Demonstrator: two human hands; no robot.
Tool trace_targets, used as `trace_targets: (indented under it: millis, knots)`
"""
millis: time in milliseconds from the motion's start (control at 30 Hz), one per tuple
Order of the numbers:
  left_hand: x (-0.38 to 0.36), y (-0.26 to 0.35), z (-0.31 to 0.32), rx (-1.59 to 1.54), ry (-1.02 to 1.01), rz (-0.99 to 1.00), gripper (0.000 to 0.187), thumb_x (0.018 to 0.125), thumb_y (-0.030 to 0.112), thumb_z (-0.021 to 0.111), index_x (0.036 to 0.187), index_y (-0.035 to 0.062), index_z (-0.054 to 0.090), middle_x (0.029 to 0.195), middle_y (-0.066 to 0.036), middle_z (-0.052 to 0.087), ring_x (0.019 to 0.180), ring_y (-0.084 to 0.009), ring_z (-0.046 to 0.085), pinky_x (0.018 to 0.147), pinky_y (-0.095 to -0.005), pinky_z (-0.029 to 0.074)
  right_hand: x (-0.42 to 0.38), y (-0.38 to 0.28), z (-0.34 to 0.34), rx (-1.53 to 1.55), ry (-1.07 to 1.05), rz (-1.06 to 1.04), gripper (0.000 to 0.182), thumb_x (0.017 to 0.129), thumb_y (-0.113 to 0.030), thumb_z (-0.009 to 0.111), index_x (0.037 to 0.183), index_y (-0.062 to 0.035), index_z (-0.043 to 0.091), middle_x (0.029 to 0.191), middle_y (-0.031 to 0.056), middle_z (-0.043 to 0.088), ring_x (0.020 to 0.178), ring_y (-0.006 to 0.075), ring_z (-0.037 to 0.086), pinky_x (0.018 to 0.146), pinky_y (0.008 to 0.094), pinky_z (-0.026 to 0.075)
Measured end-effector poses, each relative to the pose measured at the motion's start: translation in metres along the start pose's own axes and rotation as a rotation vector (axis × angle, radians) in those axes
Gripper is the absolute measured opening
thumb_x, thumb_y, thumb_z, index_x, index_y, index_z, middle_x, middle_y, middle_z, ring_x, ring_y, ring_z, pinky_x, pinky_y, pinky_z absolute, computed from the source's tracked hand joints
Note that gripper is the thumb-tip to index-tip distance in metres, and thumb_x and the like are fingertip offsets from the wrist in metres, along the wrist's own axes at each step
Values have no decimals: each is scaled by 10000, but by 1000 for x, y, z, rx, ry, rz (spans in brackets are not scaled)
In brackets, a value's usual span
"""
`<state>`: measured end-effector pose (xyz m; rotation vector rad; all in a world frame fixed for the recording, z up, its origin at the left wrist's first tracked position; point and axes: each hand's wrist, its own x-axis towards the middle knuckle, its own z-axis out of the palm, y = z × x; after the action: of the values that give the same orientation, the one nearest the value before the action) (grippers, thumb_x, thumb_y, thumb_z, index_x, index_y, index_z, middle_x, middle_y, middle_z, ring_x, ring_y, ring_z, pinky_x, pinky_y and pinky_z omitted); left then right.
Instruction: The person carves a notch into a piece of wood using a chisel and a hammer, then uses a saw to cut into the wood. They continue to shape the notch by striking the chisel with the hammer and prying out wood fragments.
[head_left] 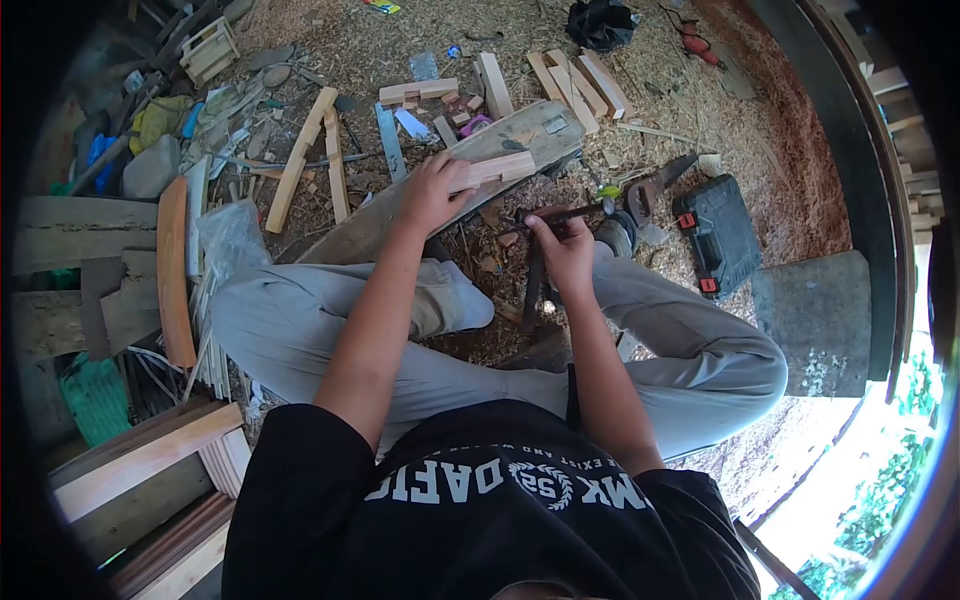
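1. Strong daylight is admitted at the lower right, where the ground is blown out to white and the foliage [875, 515] is partly bleached.
2. The wood-chip floor [470, 40] is softly lit, with muted shadows.
3. Folds in the black shirt [440, 540] are largely swallowed by darkness.
4. Outer edges are bowed by wide-angle distortion; the corners are blacked out.
5. The lower-right rim is tinged blue-violet.
6. Fine texture is slightly softened.

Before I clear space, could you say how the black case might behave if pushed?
The black case looks rigid, judging by its moulded shell. Lying on its broad side, it would probably slide rather than tip or roll.
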<state>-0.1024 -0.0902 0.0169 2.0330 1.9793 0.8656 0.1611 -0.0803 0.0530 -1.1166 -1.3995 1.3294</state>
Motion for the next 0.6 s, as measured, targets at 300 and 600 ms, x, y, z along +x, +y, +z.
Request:
trace_targets:
  millis: [300,600]
  knots:
    - [-4,-2,3,-17,114,38,453,841,302,813,1219,87,687,1181,-96,649,1094,-356,600,967,-473,500,47,-35,-3,-454,-30,31,170,949,-108,793,971,-18,650,807,14,697,734,88,652,684,257,547]
    - [-4,-12,8,-12,111,40,431,820,305,824,1205,141,718,1150,-66,638,1125,-314,585,975,-469,484,131,-75,22,-504,-329,-175,271,897,-219,830,963,2,688,735,113,702,668,198,693,634,354,528]
